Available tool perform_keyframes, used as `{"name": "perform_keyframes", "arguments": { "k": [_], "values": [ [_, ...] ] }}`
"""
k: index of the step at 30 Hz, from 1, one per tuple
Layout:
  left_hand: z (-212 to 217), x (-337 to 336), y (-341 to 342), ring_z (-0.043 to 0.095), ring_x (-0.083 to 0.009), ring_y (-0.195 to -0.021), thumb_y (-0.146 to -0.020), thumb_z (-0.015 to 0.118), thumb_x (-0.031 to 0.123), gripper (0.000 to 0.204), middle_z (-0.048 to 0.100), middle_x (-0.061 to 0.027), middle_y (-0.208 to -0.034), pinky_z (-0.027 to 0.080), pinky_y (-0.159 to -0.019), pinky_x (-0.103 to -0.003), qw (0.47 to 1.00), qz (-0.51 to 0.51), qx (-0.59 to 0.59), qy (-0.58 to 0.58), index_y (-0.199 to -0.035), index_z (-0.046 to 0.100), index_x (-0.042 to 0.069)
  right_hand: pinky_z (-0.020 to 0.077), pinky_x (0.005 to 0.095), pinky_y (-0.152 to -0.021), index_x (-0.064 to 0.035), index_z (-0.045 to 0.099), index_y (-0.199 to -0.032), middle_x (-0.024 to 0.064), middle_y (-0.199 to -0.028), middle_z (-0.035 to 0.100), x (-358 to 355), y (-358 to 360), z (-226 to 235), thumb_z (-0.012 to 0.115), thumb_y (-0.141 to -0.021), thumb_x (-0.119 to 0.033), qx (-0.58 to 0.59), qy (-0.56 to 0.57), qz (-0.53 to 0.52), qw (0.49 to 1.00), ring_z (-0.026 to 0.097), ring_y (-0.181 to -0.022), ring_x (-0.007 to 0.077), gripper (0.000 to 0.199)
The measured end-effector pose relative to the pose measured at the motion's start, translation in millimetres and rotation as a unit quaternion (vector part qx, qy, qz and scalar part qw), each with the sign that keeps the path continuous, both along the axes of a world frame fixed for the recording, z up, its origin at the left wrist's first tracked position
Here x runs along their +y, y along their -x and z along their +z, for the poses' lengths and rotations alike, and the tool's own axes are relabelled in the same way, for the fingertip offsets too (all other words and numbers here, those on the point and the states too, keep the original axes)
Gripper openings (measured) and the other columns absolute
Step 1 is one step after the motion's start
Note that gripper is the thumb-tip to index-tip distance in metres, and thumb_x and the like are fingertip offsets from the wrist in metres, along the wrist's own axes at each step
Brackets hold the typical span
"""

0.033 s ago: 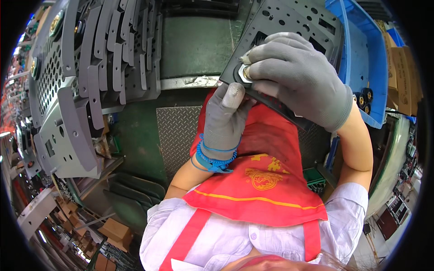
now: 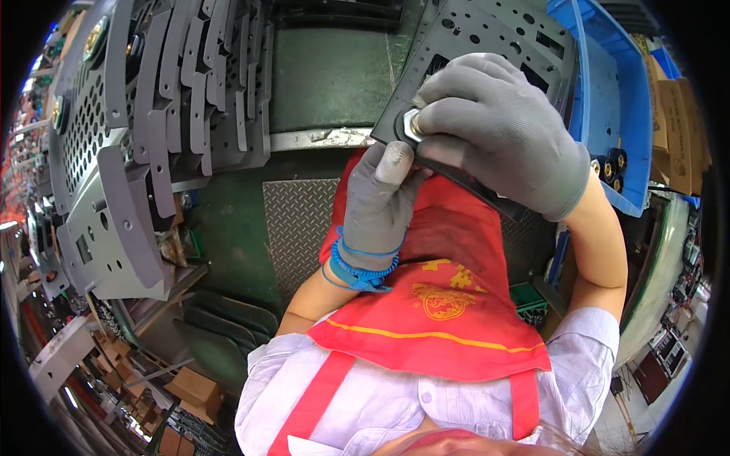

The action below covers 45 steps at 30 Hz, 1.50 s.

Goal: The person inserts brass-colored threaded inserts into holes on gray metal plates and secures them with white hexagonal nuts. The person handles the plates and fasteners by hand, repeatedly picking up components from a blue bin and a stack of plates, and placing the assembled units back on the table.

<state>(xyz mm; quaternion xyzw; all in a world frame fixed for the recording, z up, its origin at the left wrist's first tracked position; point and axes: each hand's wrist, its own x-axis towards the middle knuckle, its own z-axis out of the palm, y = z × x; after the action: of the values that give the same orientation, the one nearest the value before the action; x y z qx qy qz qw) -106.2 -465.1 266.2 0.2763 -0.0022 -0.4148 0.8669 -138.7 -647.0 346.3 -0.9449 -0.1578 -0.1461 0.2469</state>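
Note:
A dark grey metal panel (image 2: 487, 45) with round and rectangular holes lies tilted at the edge of the bench. At its near left corner sits a silver hex nut (image 2: 411, 125) on a black round washer. My right hand (image 2: 506, 133), in a grey knit glove, pinches the nut between fingertips and thumb. My left hand (image 2: 374, 201), gloved too and with a blue coiled band at the wrist, grips the panel's near corner. Its whitened thumb rests by the edge, just below the nut; the other fingers are partly hidden under the panel.
Several bent grey perforated panels (image 2: 194, 91) stand in a row at the left. A blue plastic bin (image 2: 608, 83) at the right holds several black round fittings (image 2: 613, 166). Cardboard boxes (image 2: 673, 114) stand beyond it. The green bench top (image 2: 331, 76) has a worn pale front edge.
The fingers of my right hand have shifted slightly around the nut. My left hand and the panel have hardly moved.

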Motion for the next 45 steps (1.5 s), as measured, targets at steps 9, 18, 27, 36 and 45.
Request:
{"name": "perform_keyframes", "arguments": {
  "k": [9,18,27,36,45],
  "values": [
    [2,1,-1,0.059,-0.0144,-0.109,-0.099,0.059,0.024,0.039,0.062,-0.0066,-0.120,0.047,-0.099,-0.034,1.000,-0.003,0.005,-0.024,-0.129,0.055,0.000,0.0467,0.0400,-0.081,-0.0089,0.066,-0.099,0.0088,-0.095,0.063,1,4,-2,0.076,-0.073,-0.012,-0.009,-0.023,-0.011,1.000,0.060,-0.088,0.0300,0.028],
    [7,2,-4,0.061,-0.0172,-0.108,-0.098,0.058,0.025,0.041,0.064,-0.0094,-0.119,0.047,-0.100,-0.035,1.000,0.011,-0.003,-0.017,-0.130,0.054,0.000,0.0422,0.0414,-0.089,-0.0092,0.063,-0.065,0.0060,-0.079,0.055,5,6,26,0.063,-0.086,-0.034,0.024,0.036,-0.099,0.994,0.057,-0.079,0.0268,0.033],
    [15,3,-12,0.064,-0.0142,-0.094,-0.098,0.057,0.026,0.034,0.066,-0.0076,-0.105,0.054,-0.088,-0.030,0.997,-0.001,0.028,-0.069,-0.121,0.057,0.000,0.0474,0.0445,-0.093,-0.0064,0.062,-0.092,0.0147,-0.105,0.065,10,7,21,0.072,-0.077,-0.013,0.008,-0.029,-0.080,0.996,0.062,-0.098,0.0344,0.018],
    [39,-29,-73,0.063,-0.0285,-0.113,-0.101,0.055,0.018,0.051,0.058,-0.0209,-0.126,0.052,-0.101,-0.039,0.986,0.083,-0.128,0.064,-0.141,0.039,-0.009,0.0457,0.0397,-0.101,-0.0070,0.056,-0.134,0.0156,-0.125,0.060,-19,-49,43,0.067,-0.080,-0.009,-0.017,0.048,-0.111,0.993,0.059,-0.117,0.0287,0.055],
    [19,-5,-62,0.064,-0.0237,-0.110,-0.102,0.052,0.017,0.040,0.059,-0.0182,-0.127,0.053,-0.098,-0.038,0.981,0.054,-0.173,-0.067,-0.135,0.047,-0.004,0.0431,0.0437,-0.105,-0.0106,0.056,-0.136,0.0231,-0.131,0.057,-68,-178,3,0.068,-0.087,-0.038,0.013,0.074,-0.118,0.990,0.054,-0.123,0.0390,0.057]
  ]
}}
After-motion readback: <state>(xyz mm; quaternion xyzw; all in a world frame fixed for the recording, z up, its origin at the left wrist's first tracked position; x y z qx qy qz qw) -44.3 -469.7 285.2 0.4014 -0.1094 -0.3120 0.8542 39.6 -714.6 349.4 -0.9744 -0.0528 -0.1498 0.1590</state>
